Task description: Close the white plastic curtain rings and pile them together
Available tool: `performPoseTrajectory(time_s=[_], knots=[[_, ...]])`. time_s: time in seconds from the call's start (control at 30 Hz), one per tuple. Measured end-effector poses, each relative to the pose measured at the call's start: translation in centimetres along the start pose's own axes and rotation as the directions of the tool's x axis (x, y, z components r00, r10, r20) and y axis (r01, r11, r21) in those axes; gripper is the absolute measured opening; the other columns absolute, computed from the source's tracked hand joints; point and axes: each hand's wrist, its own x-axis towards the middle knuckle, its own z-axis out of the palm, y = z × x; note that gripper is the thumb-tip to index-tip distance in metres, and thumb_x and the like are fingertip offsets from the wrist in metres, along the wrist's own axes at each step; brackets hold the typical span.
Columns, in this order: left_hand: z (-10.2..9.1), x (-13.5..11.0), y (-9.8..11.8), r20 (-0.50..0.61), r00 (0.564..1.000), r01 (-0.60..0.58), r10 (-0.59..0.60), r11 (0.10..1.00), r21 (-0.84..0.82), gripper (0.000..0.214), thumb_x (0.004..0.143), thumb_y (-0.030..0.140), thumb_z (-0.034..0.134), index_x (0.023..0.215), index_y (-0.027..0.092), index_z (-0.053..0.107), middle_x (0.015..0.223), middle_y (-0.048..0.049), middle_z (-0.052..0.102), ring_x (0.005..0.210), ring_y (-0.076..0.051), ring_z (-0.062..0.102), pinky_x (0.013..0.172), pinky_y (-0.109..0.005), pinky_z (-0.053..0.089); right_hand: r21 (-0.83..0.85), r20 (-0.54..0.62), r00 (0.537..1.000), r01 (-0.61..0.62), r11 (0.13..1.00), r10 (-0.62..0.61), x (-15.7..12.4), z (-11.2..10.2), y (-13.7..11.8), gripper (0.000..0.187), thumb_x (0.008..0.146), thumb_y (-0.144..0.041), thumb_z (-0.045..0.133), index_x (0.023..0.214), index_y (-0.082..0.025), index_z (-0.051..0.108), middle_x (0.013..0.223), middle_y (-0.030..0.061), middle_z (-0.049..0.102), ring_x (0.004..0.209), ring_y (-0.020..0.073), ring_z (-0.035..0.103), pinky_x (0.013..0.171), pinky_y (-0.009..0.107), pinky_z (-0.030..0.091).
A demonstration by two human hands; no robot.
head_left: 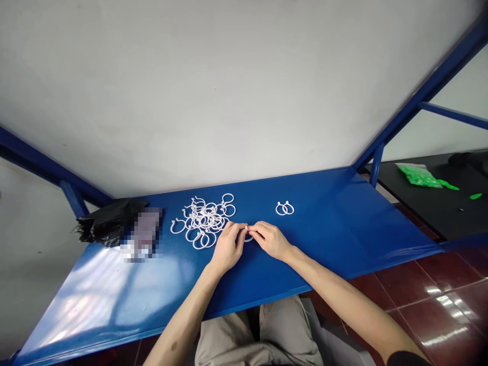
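Observation:
Between the fingertips of both hands is a white curtain ring (248, 239), its small clasp at the top where the fingers meet. My left hand (229, 247) pinches it from the left, and my right hand (272, 240) pinches it from the right. Fingers cover part of the ring. Just left of my left hand lies a loose pile of white curtain rings (206, 219), several of them with open ends. Two more white rings (285, 208) overlap each other on the table, beyond and to the right of my right hand.
The blue table (324, 229) stands against a pale wall. At its left are a crumpled black plastic bag (102, 221) and a blurred-out item (145, 229). Blue frame posts rise at both sides. A bag of green pieces (419, 176) lies on a black table at right.

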Motion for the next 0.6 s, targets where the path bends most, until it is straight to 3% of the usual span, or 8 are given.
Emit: performPoseTrajectory(time_s=[0.1,0.17,0.3,0.47,0.6], knots=[[-0.3,0.6,-0.6,-0.02,1.0,-0.009,0.013,0.982,0.19,0.028,0.1,0.028,0.05,0.125,0.022,0.06,0.117,-0.0093,0.071,0.109,-0.025,0.061,0.098,-0.043,0.049,-0.113,-0.054,0.997,-0.054,0.992,0.048,0.5,-1.2,0.7,0.022,0.104,-0.025,0.049,0.114,-0.022,0.068,0.103,0.0073,0.07,0.095,0.0195,0.067,0.085,0.033,0.056],[-0.2,0.7,-1.2,-0.072,0.997,0.059,-0.038,0.943,0.328,0.038,0.098,0.031,0.052,0.134,0.021,0.058,0.131,-0.0135,0.065,0.122,-0.032,0.056,0.105,-0.053,0.044,-0.218,-0.138,0.984,-0.14,0.966,0.111,0.7,-2.4,1.6,0.025,0.105,-0.027,0.048,0.115,-0.022,0.07,0.103,0.0081,0.07,0.094,0.0205,0.066,0.084,0.034,0.055],[0.3,0.3,-2.2,-0.125,0.985,0.166,-0.121,0.865,0.473,0.043,0.095,0.037,0.055,0.133,0.016,0.06,0.14,-0.0207,0.058,0.131,-0.044,0.047,0.104,-0.065,0.038,-0.386,-0.316,0.924,-0.331,0.861,0.214,0.3,-5.0,3.8,0.03,0.104,-0.03,0.048,0.115,-0.024,0.074,0.095,0.0096,0.069,0.089,0.0246,0.059,0.079,0.04,0.053],[0.3,0.1,-2.4,-0.086,0.993,0.113,-0.079,0.842,0.527,0.023,0.095,0.032,0.055,0.109,0.021,0.07,0.128,-0.0163,0.063,0.122,-0.04,0.05,0.099,-0.06,0.041,-0.463,-0.435,0.864,-0.456,0.76,0.252,-0.4,-6.4,5.4,0.031,0.101,-0.036,0.051,0.112,-0.022,0.076,0.092,0.0125,0.069,0.091,0.0289,0.053,0.079,0.044,0.051],[-0.1,0.1,-1.9,-0.037,0.998,0.06,-0.047,0.842,0.537,0.021,0.097,0.026,0.051,0.097,0.026,0.071,0.114,-0.0115,0.065,0.106,-0.032,0.052,0.089,-0.049,0.043,-0.469,-0.456,0.847,-0.488,0.736,0.272,-0.1,-6.1,4.8,0.028,0.1,-0.033,0.053,0.111,-0.02,0.075,0.102,0.0139,0.068,0.101,0.0315,0.053,0.086,0.047,0.05]])
